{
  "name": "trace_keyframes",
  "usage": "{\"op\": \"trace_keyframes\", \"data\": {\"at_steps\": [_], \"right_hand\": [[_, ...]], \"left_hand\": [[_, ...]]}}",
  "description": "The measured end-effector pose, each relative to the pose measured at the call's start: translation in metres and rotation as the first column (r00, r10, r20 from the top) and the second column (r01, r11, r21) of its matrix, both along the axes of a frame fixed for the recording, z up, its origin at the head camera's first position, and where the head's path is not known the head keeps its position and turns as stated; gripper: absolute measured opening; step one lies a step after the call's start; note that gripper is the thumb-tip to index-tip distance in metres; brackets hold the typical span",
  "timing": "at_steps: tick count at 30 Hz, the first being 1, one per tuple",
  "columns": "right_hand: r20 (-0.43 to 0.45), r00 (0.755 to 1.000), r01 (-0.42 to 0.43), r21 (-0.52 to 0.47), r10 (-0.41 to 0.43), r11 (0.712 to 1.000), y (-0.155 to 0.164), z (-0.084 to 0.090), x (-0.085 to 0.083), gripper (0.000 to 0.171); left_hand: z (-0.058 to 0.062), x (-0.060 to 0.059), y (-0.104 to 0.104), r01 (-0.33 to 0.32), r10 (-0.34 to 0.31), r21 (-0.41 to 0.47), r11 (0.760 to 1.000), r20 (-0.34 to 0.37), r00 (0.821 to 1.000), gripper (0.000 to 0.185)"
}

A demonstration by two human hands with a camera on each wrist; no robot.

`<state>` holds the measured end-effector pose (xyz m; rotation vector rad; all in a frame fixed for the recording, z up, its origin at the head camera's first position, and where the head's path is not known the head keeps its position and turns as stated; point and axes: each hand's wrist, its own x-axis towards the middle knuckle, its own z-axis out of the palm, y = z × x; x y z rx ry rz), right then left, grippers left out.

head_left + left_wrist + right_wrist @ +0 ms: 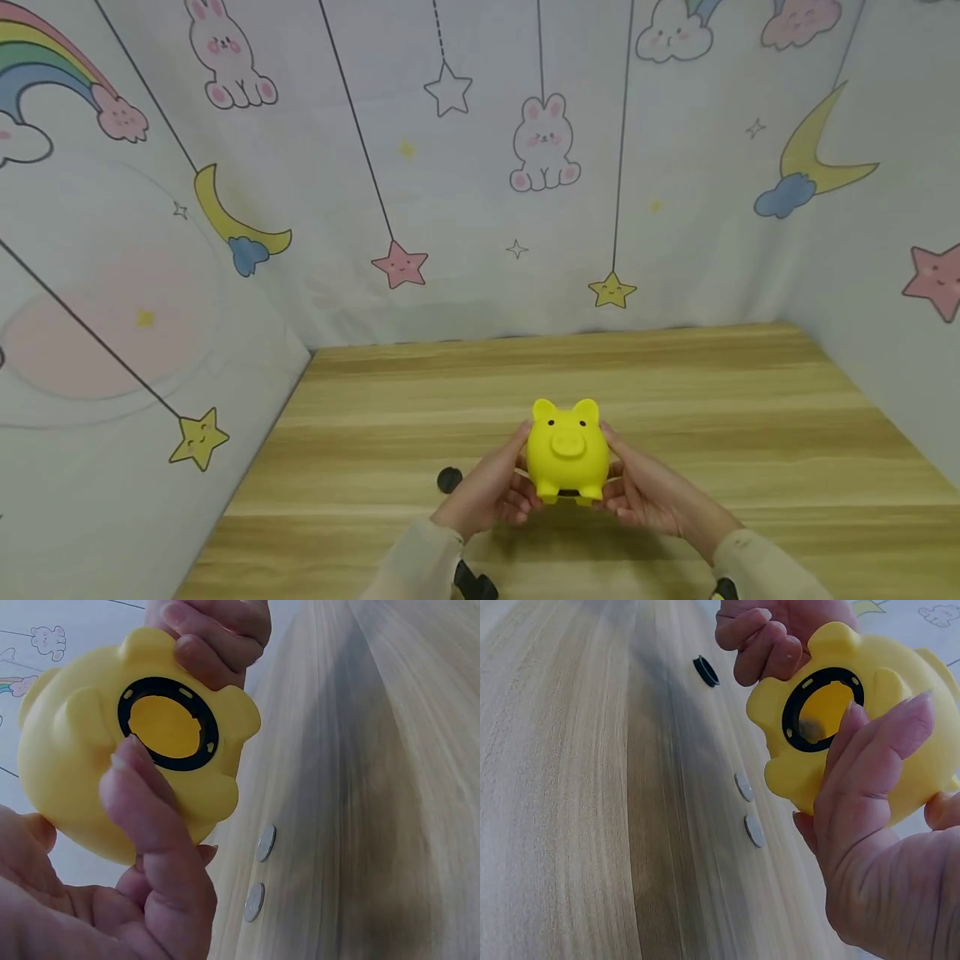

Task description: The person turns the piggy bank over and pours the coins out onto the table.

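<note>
A yellow piggy bank is held a little above the wooden table, snout facing me. My left hand grips its left side and my right hand grips its right side. The left wrist view shows its underside: a black ring around an open hole, with my left fingers curled under it. In the right wrist view the same open hole sits beside my right fingers. Two coins lie on the table under the bank.
A round black plug lies on the table just left of my left hand, also visible in the right wrist view as the plug. Cartoon-print cloth walls close in the table at the back and on both sides.
</note>
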<state>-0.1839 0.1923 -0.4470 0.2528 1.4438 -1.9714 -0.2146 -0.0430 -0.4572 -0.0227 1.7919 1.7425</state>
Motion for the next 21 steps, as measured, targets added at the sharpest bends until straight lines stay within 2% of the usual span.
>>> {"op": "trace_keyframes", "data": {"at_steps": [4, 8, 14, 17, 21], "right_hand": [[-0.015, 1.0, 0.006, 0.024, -0.006, 1.0, 0.0, -0.001, -0.001, 0.084], [-0.098, 0.995, -0.012, 0.055, 0.017, 0.998, 0.003, -0.002, 0.0, 0.084], [-0.281, 0.959, -0.005, 0.134, 0.043, 0.991, 0.01, -0.005, 0.002, 0.077], [-0.309, 0.95, 0.005, 0.134, 0.038, 0.991, 0.012, -0.005, 0.002, 0.078], [-0.316, 0.948, 0.005, 0.107, 0.029, 0.994, 0.013, -0.006, 0.003, 0.079]], "left_hand": [[0.0, -0.001, -0.001, 0.008, -0.008, 0.013, 1.0, -0.008, 1.0, 0.086], [0.001, -0.002, -0.003, 0.038, -0.036, 0.051, 0.998, -0.036, 0.999, 0.078], [0.002, -0.002, -0.009, 0.117, -0.105, 0.071, 0.991, -0.155, 0.982, 0.076], [0.002, -0.003, -0.01, 0.136, -0.118, 0.075, 0.988, -0.214, 0.97, 0.076], [0.002, -0.004, -0.011, 0.154, -0.126, 0.098, 0.983, -0.246, 0.961, 0.072]]}}
